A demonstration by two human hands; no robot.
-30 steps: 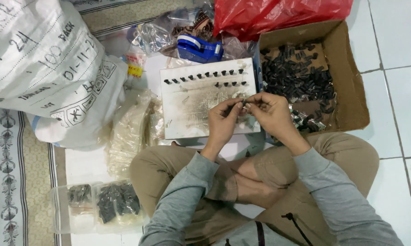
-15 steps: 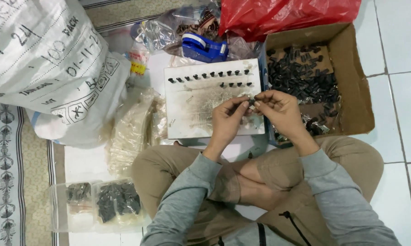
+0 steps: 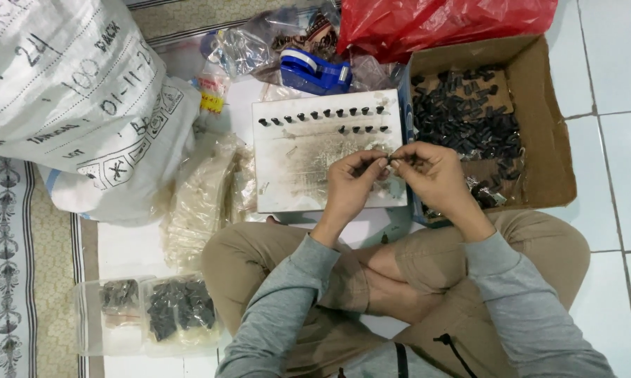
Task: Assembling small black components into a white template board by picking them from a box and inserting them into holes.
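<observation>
Two hands pinch one tiny dark part over the board's right edge.
Your left hand (image 3: 350,183) and right hand (image 3: 433,176) press fingertips on the small part (image 3: 389,162); the scuffed white board (image 3: 294,175) carries two rows of black pegs (image 3: 322,114).

tiny part pinched between hands (image 3: 392,162) indistinct, white sack (image 3: 63,91) cropped

The left hand (image 3: 354,183) and right hand (image 3: 431,175) pinch a tiny dark part (image 3: 390,159) together over the white board (image 3: 308,175); a cardboard box (image 3: 539,140) of black pieces sits just beside.
</observation>
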